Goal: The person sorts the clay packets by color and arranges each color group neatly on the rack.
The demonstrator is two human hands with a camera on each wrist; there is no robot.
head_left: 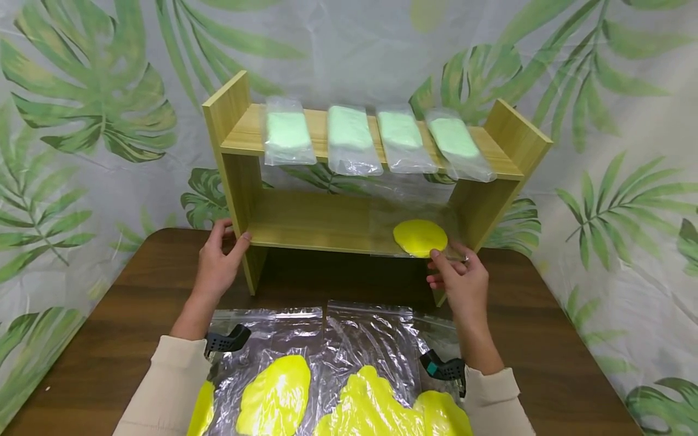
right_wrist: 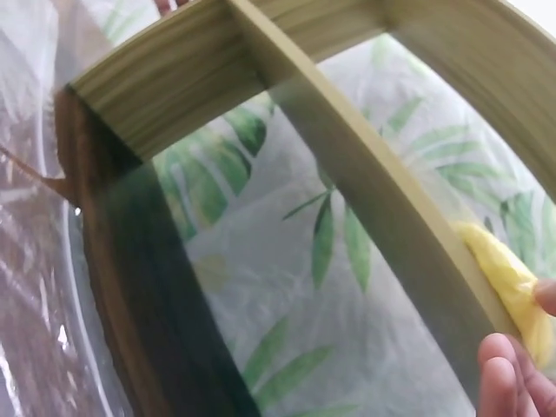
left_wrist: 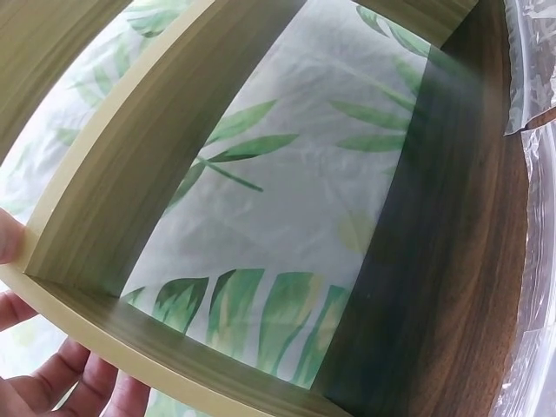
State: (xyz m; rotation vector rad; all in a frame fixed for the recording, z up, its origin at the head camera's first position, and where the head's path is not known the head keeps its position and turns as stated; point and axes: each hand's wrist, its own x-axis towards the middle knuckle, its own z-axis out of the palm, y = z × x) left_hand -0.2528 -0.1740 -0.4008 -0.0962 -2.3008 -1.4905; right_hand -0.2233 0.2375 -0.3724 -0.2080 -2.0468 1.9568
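A two-tier wooden shelf (head_left: 311,221) stands on the table. My left hand (head_left: 217,266) grips its left side panel, the thumb at the front edge and fingers around the outer face; the left wrist view shows the fingers (left_wrist: 94,382) beyond the panel. At the right end of the lower tier lies a clear bag with a flat yellow lump (head_left: 420,235), its front at the board's edge. My right hand (head_left: 463,281) pinches this bag's front right part, thumb on top and fingers below. In the right wrist view the yellow lump (right_wrist: 499,261) is partly cut off.
Several clear bags with pale green slabs (head_left: 349,128) lie side by side on the upper tier, overhanging its front. On the brown table (head_left: 109,339), zip bags with larger yellow lumps (head_left: 275,393) lie in front of the shelf. A leaf-patterned cloth (head_left: 371,36) hangs behind.
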